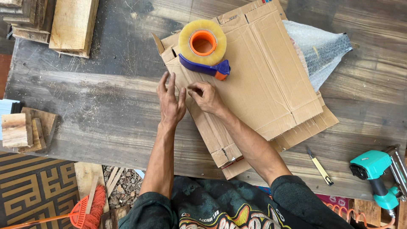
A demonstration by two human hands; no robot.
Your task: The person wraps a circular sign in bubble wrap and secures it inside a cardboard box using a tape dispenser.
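Rough dark wooden tabletop (106, 110) carries a flattened cardboard box (254, 80) with a tape dispenser (203, 46) resting on its upper left part, bubble wrap (318, 46) under its far edge. Left hand (171, 101) lies flat, fingers spread, on the box's left edge, while the right hand (206, 96) pinches at the cardboard just beside it, perhaps a tape end, too small to tell. If so, thin tape could fold and stick to itself, and the unsecured dispenser might slide if the cardboard shifts.
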